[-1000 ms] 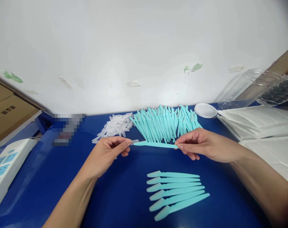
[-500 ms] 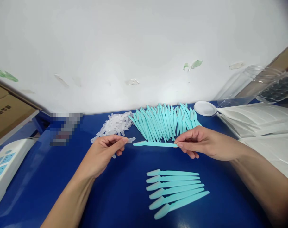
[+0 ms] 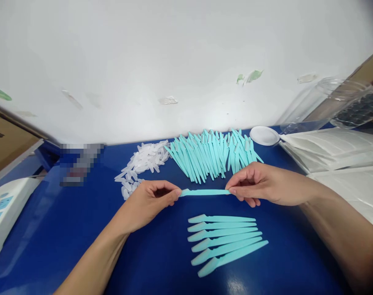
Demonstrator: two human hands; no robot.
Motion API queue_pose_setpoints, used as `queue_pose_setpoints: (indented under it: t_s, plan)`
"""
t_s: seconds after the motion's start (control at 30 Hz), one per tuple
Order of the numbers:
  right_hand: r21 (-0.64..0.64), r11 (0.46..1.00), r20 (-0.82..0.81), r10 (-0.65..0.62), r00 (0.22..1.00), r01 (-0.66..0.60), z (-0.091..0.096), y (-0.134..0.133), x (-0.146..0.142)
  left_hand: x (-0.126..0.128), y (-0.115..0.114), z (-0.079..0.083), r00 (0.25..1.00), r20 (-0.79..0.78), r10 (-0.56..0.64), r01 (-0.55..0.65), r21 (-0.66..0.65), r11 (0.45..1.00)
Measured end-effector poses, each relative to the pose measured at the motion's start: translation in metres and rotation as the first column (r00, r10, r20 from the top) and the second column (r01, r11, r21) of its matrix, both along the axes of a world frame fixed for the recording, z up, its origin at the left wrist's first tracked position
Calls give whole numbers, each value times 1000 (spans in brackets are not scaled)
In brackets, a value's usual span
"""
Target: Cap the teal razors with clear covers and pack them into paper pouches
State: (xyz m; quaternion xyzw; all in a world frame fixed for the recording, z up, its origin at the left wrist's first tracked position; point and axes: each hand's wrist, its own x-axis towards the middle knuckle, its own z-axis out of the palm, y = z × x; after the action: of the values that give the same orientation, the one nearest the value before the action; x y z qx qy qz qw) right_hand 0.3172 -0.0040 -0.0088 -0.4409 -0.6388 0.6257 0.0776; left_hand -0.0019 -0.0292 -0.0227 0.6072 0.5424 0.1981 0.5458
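Note:
My right hand (image 3: 251, 185) pinches a turquoise eyebrow razor (image 3: 208, 192) by its handle end, holding it level above the table. At the razor's blade end, my left hand (image 3: 158, 200) is closed in a pinch, its fingertips hiding the clear blade cap and most of the razor's head. How far the cap sits over the blade I cannot tell. Below the hands, several eyebrow razors (image 3: 226, 233) lie in a row, heads to the left. Behind the hands is a heap of more razors (image 3: 205, 155), with a pile of clear blade caps (image 3: 146, 157) to its left.
A white round lid (image 3: 264, 135) lies by the wall, near white padded packets (image 3: 334, 149) and a clear plastic jar (image 3: 315, 102) at the right. On the left are a white power strip (image 3: 14, 205) and a cardboard box (image 3: 8, 139). The table (image 3: 137, 254) is blue.
My left hand has moved right with the clear cap, closing the gap to the razor's blade end. My right hand still grips the handle. The view has shifted slightly.

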Motion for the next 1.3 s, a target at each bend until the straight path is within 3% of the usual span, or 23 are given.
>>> queue_pose_setpoints:
  t_s: [0.1, 0.17, 0.27, 0.4, 0.67, 0.77, 0.87, 0.93, 1.0, 1.07, 1.13, 1.2, 1.3]
  plan:
    - [-1, 998, 123, 67, 990, -67, 6, -5, 0, 3, -4, 4, 987, -100, -124, 125, 4, 992]
    - [88, 986, 236, 116, 965, -140, 9, -8, -1, 8, -8, 5, 975, -145, -168, 176, 43, 984]
    - [258, 929, 381, 153, 912, -264, 9, -11, -3, 16, -14, 4, 955, -216, -204, 235, 129, 964]
    - [295, 892, 481, 172, 859, -344, 8, -12, -4, 22, -18, 1, 926, -294, -239, 310, 226, 923]
    - [351, 862, 512, 149, 846, -364, 12, -18, -7, 25, -18, 1, 912, -319, -258, 359, 318, 878]
    - [299, 870, 485, 215, 848, -392, 16, -20, -8, 26, -19, 3, 890, -307, -337, 426, 295, 855]
    - [241, 889, 469, 245, 849, -389, 18, -19, -7, 23, -19, 5, 898, -299, -324, 415, 324, 850]
    - [272, 912, 445, 163, 881, -307, 16, -16, -4, 17, -15, 6, 924, -293, -246, 351, 391, 851]
    - [400, 908, 409, -55, 911, -125, 13, -11, -2, 6, -8, 9, 951, -289, -111, 243, 475, 846]
    - [557, 827, 374, -325, 869, 70, 8, -5, -1, -7, -1, 13, 956, -283, 74, 100, 553, 827]
    - [659, 733, 367, -507, 780, 166, 2, 3, -4, -22, 6, 17, 930, -275, 244, -29, 608, 794]
    - [695, 693, 382, -581, 719, 192, -2, 10, -9, -35, 12, 19, 895, -281, 345, -96, 634, 767]
    - [691, 695, 396, -592, 701, 197, -8, 22, -21, -48, 17, 18, 862, -324, 389, -108, 633, 766]
